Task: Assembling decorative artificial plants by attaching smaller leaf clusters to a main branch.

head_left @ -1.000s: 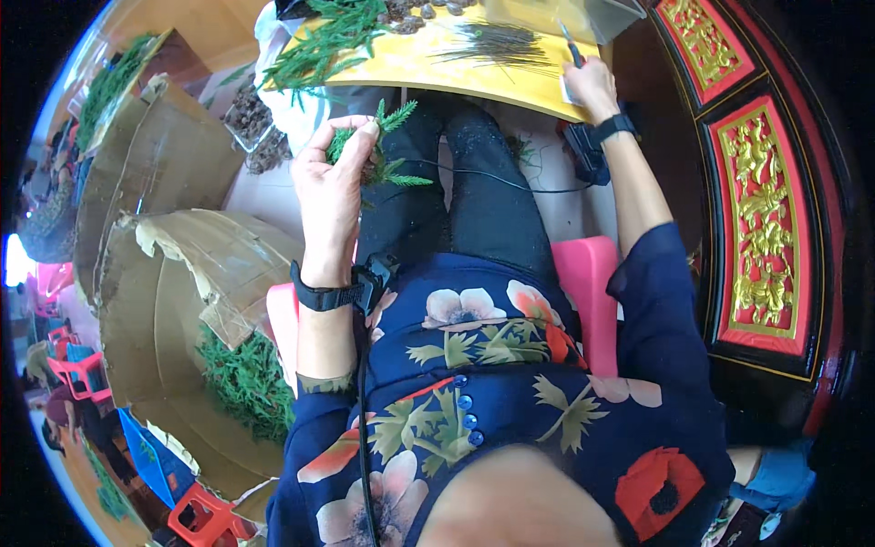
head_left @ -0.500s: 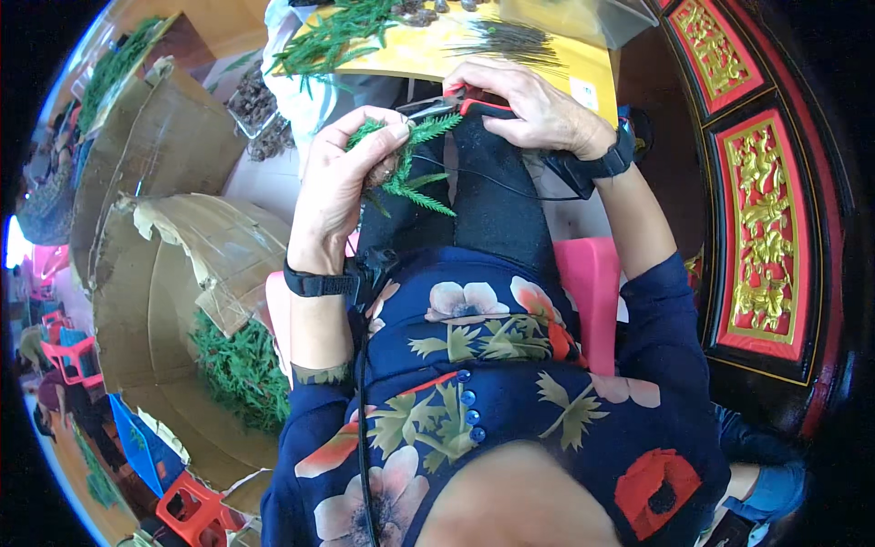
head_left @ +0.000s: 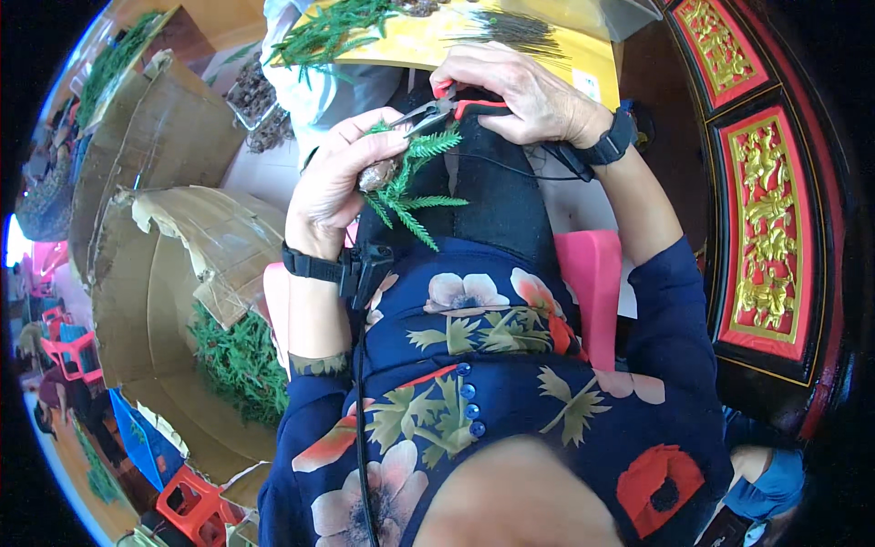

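My left hand (head_left: 339, 171) pinches an artificial pine sprig (head_left: 415, 178) with green needled branches. A brown pine cone (head_left: 376, 174) sits at the base of the sprig, beside my palm. In my right hand (head_left: 524, 96) is a pair of pliers (head_left: 445, 106) with red and black handles. The handles are spread and the metal jaws stand apart, their tips close to my left thumb and the top of the sprig. Fingers hide part of the sprig's stem. Both hands are above my lap.
Ahead, a yellow board (head_left: 410, 46) bears green sprigs (head_left: 333, 36) and a bundle of thin dark wires (head_left: 515, 32). To the left, a torn cardboard box (head_left: 137, 301) holds a heap of greenery (head_left: 239, 365). A basket of pine cones (head_left: 260, 105) stands beyond it. Carved red-gold panels (head_left: 764, 237) line the right.
My left hand has turned slightly, showing more of the pine cone, and the sprig's branches now point lower. The pliers' handles and jaws have spread wider, with the tips near my left thumb.
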`<act>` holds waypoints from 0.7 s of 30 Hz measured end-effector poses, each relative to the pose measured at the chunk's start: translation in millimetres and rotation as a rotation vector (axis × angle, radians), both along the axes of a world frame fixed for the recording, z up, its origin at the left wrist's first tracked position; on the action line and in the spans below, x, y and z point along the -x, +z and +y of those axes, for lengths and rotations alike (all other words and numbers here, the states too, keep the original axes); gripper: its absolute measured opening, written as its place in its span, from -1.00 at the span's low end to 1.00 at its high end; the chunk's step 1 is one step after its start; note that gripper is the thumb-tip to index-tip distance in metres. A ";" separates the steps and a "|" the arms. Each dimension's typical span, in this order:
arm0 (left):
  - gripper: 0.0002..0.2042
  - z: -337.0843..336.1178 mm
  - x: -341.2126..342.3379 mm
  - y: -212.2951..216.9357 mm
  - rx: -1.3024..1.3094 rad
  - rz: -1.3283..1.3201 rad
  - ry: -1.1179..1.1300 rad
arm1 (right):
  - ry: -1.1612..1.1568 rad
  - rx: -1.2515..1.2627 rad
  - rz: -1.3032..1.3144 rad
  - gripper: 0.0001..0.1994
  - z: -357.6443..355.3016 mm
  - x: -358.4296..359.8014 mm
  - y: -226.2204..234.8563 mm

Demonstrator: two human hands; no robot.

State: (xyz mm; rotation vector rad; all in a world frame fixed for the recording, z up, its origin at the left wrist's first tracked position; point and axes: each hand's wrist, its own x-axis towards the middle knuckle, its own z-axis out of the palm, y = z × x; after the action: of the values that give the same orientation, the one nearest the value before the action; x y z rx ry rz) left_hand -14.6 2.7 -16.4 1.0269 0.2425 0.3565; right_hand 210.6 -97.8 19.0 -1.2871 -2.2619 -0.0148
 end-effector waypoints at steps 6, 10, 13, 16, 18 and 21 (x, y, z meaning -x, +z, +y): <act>-0.87 -0.6 0.6 0.9 0.032 -0.015 -0.020 | -0.033 0.082 0.014 -0.66 1.2 -0.3 -1.2; -0.87 -0.6 -0.6 3.2 -0.040 0.011 0.063 | -0.115 0.129 0.033 -0.68 -2.6 0.6 -3.5; -0.88 4.4 0.6 4.2 -0.219 0.081 0.223 | -0.228 0.184 0.047 -0.70 -6.7 7.4 -2.2; -0.89 -11.7 -12.4 3.2 -0.490 0.145 0.545 | -0.387 0.272 0.064 -0.71 -8.9 20.9 -0.1; -0.89 -13.5 -14.2 2.3 -0.625 0.175 0.710 | -0.479 0.473 0.121 -0.71 -7.1 30.9 0.4; -0.90 -10.9 -13.7 1.4 -0.536 0.104 0.674 | -0.512 0.514 0.151 -0.70 -6.1 27.5 -2.9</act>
State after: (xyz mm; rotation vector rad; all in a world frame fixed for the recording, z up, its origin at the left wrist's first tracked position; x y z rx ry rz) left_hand -0.9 -8.2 -15.0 1.4794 0.6127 1.0187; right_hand 183.1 -103.8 16.1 -2.0282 -1.8094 0.4892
